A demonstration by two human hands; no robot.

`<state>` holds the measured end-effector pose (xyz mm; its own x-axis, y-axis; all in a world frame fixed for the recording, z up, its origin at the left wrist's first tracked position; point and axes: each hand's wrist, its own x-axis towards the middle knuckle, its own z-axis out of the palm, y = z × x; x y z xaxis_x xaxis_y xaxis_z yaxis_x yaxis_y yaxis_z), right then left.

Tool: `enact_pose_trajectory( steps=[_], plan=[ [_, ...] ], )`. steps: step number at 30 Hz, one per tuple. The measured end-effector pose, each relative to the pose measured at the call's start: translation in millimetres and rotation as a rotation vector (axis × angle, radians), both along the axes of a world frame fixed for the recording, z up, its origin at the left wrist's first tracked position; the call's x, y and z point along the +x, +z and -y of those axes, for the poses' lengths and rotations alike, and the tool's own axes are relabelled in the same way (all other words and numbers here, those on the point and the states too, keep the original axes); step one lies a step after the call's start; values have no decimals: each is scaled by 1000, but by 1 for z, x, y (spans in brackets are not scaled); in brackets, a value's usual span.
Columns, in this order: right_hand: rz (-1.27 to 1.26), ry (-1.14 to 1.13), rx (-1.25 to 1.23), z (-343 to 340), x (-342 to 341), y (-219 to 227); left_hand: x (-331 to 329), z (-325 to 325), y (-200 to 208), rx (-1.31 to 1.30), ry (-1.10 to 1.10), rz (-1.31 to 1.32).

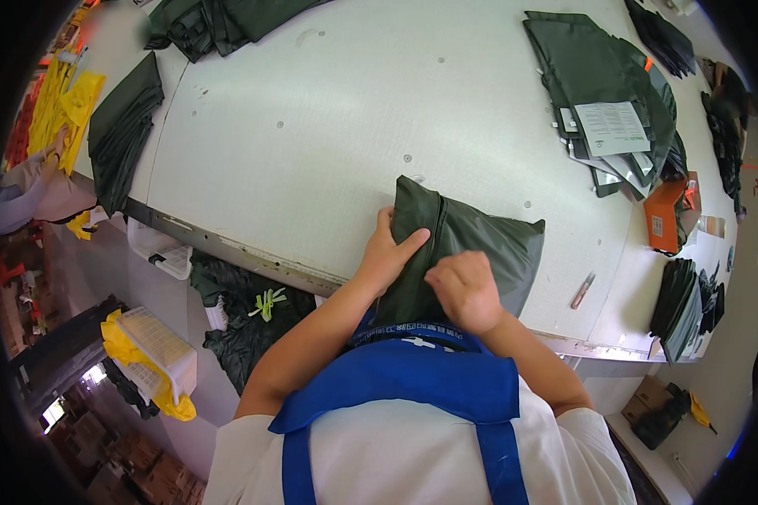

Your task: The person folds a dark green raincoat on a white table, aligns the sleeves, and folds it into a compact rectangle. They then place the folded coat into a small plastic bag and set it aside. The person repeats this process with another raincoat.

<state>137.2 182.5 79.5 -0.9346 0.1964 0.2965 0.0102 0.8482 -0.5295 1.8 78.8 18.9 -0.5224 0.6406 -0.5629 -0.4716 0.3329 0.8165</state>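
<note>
A dark green fabric pouch (493, 240) lies at the table's near edge, right in front of me. A dark line like a zip or seam runs down its left part. My left hand (387, 252) grips the pouch's left side, thumb on top and fingers underneath. Over the middle of the pouch, beside that line, is my right hand (470, 290), its fingers curled closed. Whatever the right fingers pinch is hidden by the hand itself.
On the pale table (312, 168), green pouches (573, 59) with printed sheets (611, 128) are stacked at the far right. An orange box (667, 217), a small cutter (583, 290) and folded dark fabric (678, 303) lie right. Folded green fabric (126, 130) lies left; another person's hand (59, 143) touches yellow fabric.
</note>
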Motion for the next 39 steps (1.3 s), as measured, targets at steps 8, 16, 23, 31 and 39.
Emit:
enact_pose_trajectory(
  steps=[8,16,23,31,39],
  plan=[
    [9,-210,83,-52,-62,-12,1,14,3,163,37,134],
    [159,-582,-289,25,2,68,-14,3,78,339,-73,164],
    [-150,-1046,-656,65,122,172,61,-18,183,779,-1032,-304],
    [-777,-1722,-1028,227,308,138,187,-8,197,840,-2045,-74],
    [-1291,-1959,-819,247,519,18,272,-12,117,162,-1868,-24]
  ],
)
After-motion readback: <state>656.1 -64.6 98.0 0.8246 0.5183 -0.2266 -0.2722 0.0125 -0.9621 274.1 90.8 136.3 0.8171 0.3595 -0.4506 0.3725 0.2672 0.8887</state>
